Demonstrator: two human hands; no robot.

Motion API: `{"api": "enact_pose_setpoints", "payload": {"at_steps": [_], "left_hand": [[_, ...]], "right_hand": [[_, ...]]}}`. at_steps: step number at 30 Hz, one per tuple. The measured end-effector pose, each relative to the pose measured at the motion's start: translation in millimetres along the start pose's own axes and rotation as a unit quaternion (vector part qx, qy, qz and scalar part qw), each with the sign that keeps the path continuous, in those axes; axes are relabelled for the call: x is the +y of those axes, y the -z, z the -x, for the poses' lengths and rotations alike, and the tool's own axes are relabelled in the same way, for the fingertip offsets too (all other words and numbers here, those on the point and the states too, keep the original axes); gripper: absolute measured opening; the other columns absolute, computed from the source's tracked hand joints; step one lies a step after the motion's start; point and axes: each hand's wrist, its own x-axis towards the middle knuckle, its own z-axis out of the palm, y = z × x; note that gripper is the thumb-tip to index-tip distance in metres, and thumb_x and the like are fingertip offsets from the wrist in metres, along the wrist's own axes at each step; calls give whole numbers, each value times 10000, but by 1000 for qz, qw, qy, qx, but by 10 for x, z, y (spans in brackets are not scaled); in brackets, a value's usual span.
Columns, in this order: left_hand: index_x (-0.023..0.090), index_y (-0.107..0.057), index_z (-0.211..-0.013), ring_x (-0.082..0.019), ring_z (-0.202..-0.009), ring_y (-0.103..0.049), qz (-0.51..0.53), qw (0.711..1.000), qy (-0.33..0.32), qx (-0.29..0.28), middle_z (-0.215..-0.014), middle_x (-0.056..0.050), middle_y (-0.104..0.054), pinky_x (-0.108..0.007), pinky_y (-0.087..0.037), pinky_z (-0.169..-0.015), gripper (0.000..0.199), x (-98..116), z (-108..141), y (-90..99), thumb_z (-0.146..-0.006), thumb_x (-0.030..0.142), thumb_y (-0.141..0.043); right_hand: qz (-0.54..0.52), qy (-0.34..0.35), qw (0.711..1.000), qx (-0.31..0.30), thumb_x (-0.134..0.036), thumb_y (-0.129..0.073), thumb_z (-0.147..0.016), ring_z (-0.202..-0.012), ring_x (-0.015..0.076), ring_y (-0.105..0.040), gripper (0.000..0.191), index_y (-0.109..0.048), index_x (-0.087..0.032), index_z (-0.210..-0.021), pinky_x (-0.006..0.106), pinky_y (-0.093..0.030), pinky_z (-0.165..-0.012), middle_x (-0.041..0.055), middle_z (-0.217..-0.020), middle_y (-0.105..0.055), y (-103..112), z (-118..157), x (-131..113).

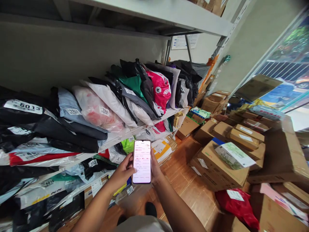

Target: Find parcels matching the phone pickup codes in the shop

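Note:
A smartphone point(142, 164) with a lit white and pink screen is upright in the lower middle of the view. My left hand point(125, 170) grips its left edge, the thumb over the lower left of the screen. Along the right edge, my right hand point(155, 166) holds the phone too, its fingers mostly hidden behind it. Beyond the phone, a shelf point(127, 133) bears a row of bagged parcels, among them a clear bag labelled 7022 point(96, 109) and a pink bag point(159, 88).
Cardboard boxes point(217, 164) are piled on the wooden floor point(178, 183) at the right, with a red bag point(238, 204) in front. An upper shelf beam point(169, 11) crosses overhead. Lower shelves at the left hold more parcels. A window stands at the far right.

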Motion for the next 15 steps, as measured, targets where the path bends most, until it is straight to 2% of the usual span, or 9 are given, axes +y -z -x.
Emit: {"api": "enact_pose_setpoints", "payload": {"at_steps": [10, 15], "left_hand": [[202, -478, -1161, -247, -1065, -557, 2, 1000, -10, 1, -1192, -64, -598, -345, -422, -923, 664, -17, -24, 20, -514, 244, -622], [212, -468, -1159, -250, -1080, -560, 1, 1000, -12, 0, -1188, -65, -604, -354, -420, -937, 657, -17, -18, 20, -526, 260, -637]], "right_hand": [[0, 0, 998, 58, -802, -476, -623, -893, 308, -651, 737, -629, -127, -878, 489, -511, -814, 142, -836, -712, 22, 9, 8], [4, 8, 997, 80, -774, -428, -686, -888, 302, -654, 708, -626, -131, -904, 492, -512, -809, 140, -850, -714, 34, 15, 8]]}}
